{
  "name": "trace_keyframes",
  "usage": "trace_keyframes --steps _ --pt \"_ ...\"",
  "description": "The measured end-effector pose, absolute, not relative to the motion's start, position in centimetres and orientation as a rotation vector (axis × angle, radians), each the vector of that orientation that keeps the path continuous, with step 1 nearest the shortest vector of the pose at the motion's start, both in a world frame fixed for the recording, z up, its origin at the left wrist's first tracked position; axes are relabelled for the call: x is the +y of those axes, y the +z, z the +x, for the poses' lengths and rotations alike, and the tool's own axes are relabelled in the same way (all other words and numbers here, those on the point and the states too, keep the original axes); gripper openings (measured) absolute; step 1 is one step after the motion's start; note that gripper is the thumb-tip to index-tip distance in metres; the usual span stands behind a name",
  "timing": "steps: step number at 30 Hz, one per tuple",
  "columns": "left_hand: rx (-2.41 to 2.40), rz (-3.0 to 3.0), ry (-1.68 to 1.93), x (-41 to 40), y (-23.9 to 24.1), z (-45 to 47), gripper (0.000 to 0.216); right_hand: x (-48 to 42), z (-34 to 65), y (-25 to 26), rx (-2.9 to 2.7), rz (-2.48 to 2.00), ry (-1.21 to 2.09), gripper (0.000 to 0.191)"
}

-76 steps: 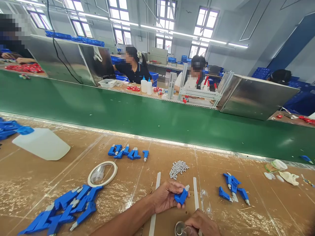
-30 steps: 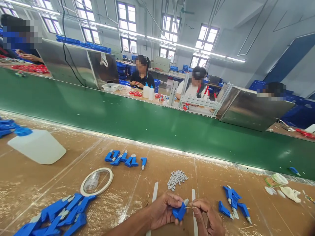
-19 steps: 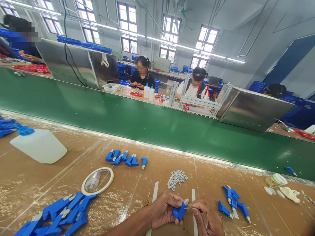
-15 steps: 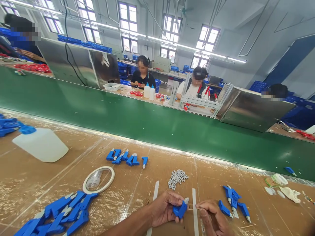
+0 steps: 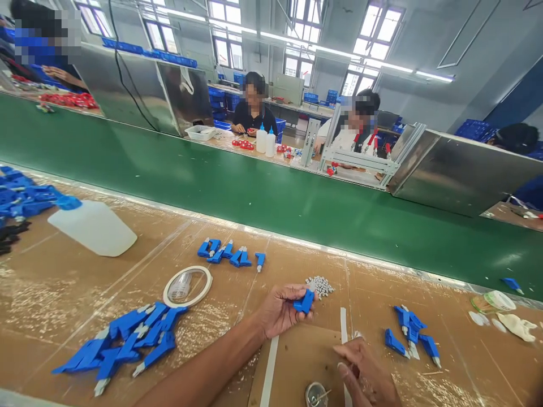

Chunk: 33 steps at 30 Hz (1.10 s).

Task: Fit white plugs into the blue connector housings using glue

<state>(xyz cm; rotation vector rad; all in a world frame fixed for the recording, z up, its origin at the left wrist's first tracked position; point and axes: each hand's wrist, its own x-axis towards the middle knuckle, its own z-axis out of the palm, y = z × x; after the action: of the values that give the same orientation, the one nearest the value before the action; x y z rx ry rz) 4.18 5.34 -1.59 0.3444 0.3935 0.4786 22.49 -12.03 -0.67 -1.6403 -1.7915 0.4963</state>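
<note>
My left hand (image 5: 285, 310) is closed around a small angled blue plastic piece (image 5: 304, 302), held at the near edge of a pile of small grey pellet-like parts (image 5: 321, 286). Lower right, my right hand (image 5: 365, 367) hovers with thumb and forefinger apart and nothing visible between them. Just left of it sits a small round dish (image 5: 316, 394), with a thin stick (image 5: 322, 397) resting in it. Two white tape strips (image 5: 269, 370) run along the board on either side of the dish.
Blue pieces with pale tips lie in a heap (image 5: 127, 339), a back row (image 5: 229, 252) and a right-hand cluster (image 5: 409, 330). A tape roll (image 5: 207, 282), a white bottle (image 5: 95, 229) and a clear jar (image 5: 494, 301) stand around. Beyond the green belt (image 5: 254, 186), co-workers sit.
My left hand has moved forward to the grey pellets with the blue piece. My right hand has let go of the thin stick, which rests in the dish. The camera view has tipped downward.
</note>
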Motion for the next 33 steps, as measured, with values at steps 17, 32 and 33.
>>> trace_keyframes --steps 17,32,33 --pt "0.513 0.146 0.698 7.3 -2.5 4.9 0.017 -0.7 23.6 -2.0 -2.142 -1.807 0.258 0.026" --pt "0.466 0.301 0.658 5.2 -2.1 5.6 0.013 -2.0 23.8 -0.2 -1.657 -1.814 0.883 0.031" --pt "0.454 0.312 0.651 4.9 -2.3 5.8 0.014 -2.5 23.9 0.1 -1.475 -1.710 1.051 0.036"
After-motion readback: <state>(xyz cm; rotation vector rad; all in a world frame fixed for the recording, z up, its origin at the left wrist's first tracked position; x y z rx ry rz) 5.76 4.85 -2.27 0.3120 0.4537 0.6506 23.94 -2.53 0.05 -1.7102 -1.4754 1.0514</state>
